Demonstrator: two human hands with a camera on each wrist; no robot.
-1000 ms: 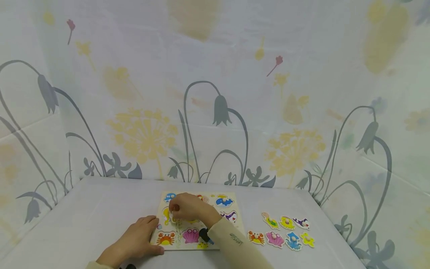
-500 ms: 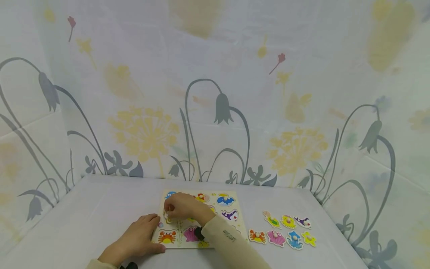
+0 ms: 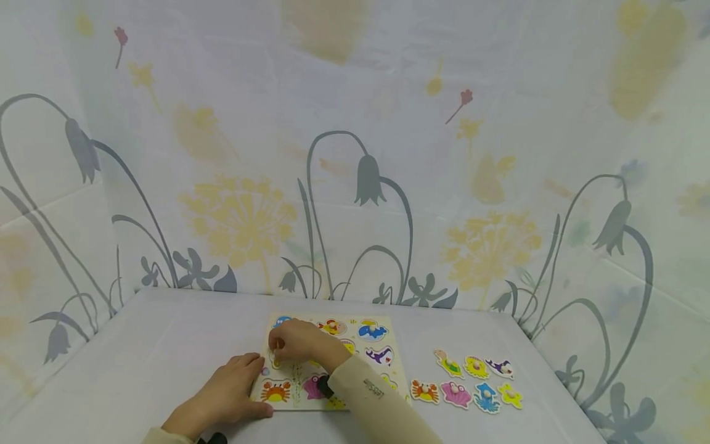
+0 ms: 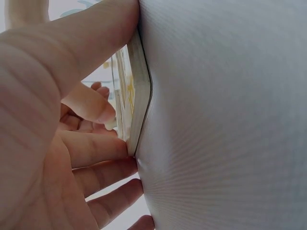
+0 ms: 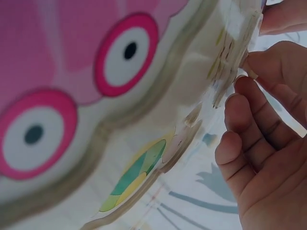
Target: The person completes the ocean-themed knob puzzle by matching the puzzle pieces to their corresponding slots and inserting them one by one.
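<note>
A wooden sea-animal puzzle board [image 3: 305, 407] lies on the table, printed with pictures such as a crab [image 3: 275, 391] and a purple whale [image 3: 379, 356]. My right hand [image 3: 307, 342] is over its left middle, thumb and fingertips pinching the small knob [image 5: 252, 72] of a yellow seahorse puzzle piece [image 3: 276, 362]. Most of that piece is hidden beneath the hand. At the near left corner, my left hand [image 3: 227, 387] rests on the table. Its thumb [image 4: 96, 36] lies along the front edge and its extended fingers touch the left edge.
Right of the board lie several loose knobbed pieces: turtle [image 3: 449, 362], yellow round animal [image 3: 476, 365], purple whale [image 3: 501, 368], crab [image 3: 424, 391], pink shell [image 3: 456, 394], blue squid [image 3: 485, 398] and yellow starfish [image 3: 510, 395]. A blue whale piece [image 3: 371, 331] sits in the board. Patterned cloth [image 3: 355, 92] hangs behind.
My right hand has shifted slightly left with the seahorse piece, bringing it over the seahorse picture. The left hand stays at the board's corner.
</note>
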